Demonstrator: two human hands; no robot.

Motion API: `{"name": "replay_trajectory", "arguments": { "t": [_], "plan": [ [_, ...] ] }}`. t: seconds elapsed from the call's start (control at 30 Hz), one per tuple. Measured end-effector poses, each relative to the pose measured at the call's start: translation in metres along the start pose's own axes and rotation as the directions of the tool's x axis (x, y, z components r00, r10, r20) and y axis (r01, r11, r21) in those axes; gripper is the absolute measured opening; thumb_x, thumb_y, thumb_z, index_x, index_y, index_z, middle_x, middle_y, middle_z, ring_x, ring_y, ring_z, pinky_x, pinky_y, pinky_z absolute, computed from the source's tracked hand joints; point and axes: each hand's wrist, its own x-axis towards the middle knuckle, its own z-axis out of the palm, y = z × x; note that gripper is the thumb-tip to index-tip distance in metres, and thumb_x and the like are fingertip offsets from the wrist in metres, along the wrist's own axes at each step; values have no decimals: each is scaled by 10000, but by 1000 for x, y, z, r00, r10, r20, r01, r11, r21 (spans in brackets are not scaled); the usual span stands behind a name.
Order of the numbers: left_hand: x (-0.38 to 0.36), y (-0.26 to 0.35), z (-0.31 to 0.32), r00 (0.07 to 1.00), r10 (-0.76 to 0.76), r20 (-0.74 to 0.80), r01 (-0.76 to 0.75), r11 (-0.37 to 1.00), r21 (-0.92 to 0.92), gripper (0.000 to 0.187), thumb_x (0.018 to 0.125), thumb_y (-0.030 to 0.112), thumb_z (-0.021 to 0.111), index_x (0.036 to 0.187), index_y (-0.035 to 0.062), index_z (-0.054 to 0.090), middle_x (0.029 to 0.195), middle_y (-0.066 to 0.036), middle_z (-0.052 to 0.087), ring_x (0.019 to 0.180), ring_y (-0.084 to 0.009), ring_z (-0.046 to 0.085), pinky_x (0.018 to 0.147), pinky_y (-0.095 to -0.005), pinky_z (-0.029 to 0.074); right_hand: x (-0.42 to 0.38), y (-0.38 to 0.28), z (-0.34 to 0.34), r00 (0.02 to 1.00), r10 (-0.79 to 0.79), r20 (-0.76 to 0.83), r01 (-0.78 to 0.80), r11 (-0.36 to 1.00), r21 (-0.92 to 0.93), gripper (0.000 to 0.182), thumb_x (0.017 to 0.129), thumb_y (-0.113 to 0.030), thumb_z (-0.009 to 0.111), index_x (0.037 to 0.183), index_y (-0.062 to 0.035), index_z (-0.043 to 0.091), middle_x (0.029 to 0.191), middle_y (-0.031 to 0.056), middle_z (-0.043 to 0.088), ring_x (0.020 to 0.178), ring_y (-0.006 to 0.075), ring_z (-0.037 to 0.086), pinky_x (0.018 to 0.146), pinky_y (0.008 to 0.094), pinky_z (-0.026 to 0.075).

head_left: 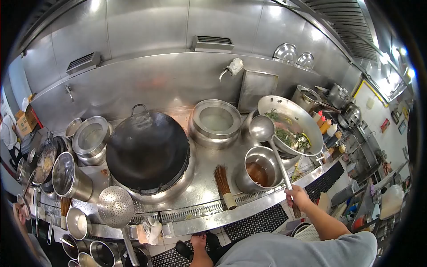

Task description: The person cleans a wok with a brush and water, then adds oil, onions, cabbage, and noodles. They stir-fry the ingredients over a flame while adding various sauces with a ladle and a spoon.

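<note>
My right hand [298,198] is wrapped round the handle of a long metal ladle [261,129]. The ladle's bowl is over the left edge of a wide metal pan [265,105] with green herbs in it. Below the ladle's bowl stands a metal pot [244,171] with brown liquid. My left hand [198,241] hangs low by my body at the front edge of the range; its fingers are partly hidden and I cannot make out anything in it. A large black wok [147,151] sits on the burner at the centre left.
A lidded steel pot [215,122] stands behind the wok's right side. A bamboo brush [223,187] lies near the drain. A perforated skimmer [115,207] rests at the front left. Sauce bottles [326,126] stand at the right. Another person's hand [19,212] shows at the far left.
</note>
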Motion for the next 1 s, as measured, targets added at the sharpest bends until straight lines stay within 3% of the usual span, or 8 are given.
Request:
{"name": "replay_trajectory", "arguments": {
  "t": [0.37, 0.53, 0.63, 0.77, 0.83, 0.9, 0.93, 1.0],
  "plan": [
    [3, -5, -1, 998, 12, 59, -9, 998, -55, 306, 939, 259, 373, 1168, 173, 556, 1095, -40, 636, 1012, -270, 587, 742, -464, 420, 4, 24, -13, 988, -156, -21, 147, 963, -225, 69, 840, -51, 603, 847, -29, 538, 585, 29, 495, 422, 120, 460, 385, 282, 386],
    [-7, 0, 15, 982, 79, -172, -45, 981, 191, 284, 947, 167, 384, 1171, 110, 549, 1011, -83, 664, 785, -249, 641, 594, -363, 465, -3, 37, -35, 991, -118, -56, 85, 908, -409, 107, 846, -94, 621, 835, -13, 551, 602, 41, 527, 449, 128, 481, 406, 292, 381],
    [26, -21, -12, 905, 363, -224, -13, 550, 835, 224, 888, 101, 555, 1106, 57, 576, 987, -93, 686, 721, -228, 657, 514, -337, 487, -23, 37, -58, 989, -85, -117, 7, 834, -551, 175, 842, -156, 638, 912, -2, 595, 643, 60, 569, 502, 121, 525, 460, 295, 428],
    [47, -36, -28, 903, 426, -64, 2, 146, 989, 232, 853, 170, 647, 1049, 50, 617, 923, -108, 704, 778, -234, 679, 605, -352, 526, -43, 12, -76, 968, -249, -28, 87, 439, -894, 205, 799, -159, 674, 879, 14, 597, 679, 128, 590, 604, 221, 608, 569, 366, 479],
    [35, -32, -41, 828, 372, 420, -226, -464, 856, 283, 829, 252, 690, 1014, 41, 651, 892, -140, 713, 829, -262, 688, 718, -362, 540, -33, 1, -77, 956, -294, 12, 117, 341, -933, 250, 786, -187, 682, 881, 32, 608, 716, 184, 604, 717, 276, 653, 672, 411, 498],
    [-2, -19, -23, 864, 456, 216, -111, -246, 963, 314, 817, 272, 699, 1020, 37, 661, 918, -150, 713, 862, -283, 686, 762, -380, 535, -16, -12, -70, 994, -105, 19, 54, 340, -939, 335, 780, -214, 652, 960, 67, 629, 852, 284, 654, 802, 416, 660, 752, 459, 516],
    [-29, -9, -19, 872, 489, -6, 2, 8, 1000, 344, 805, 293, 708, 1027, 32, 672, 943, -160, 713, 894, -305, 685, 806, -399, 529, -2, -12, -69, 1000, 4, -23, -23, 384, -923, 305, 787, -203, 657, 909, 76, 629, 789, 242, 662, 703, 344, 674, 641, 439, 528],
    [-58, 15, -25, 856, 517, -14, 27, -18, 999, 366, 800, 306, 704, 1036, 28, 674, 950, -166, 712, 908, -321, 681, 820, -398, 527, 36, -6, -75, 988, 152, 15, -68, 526, -848, 285, 795, -198, 654, 883, 72, 626, 749, 206, 655, 635, 292, 657, 575, 414, 515]
  ]
}}
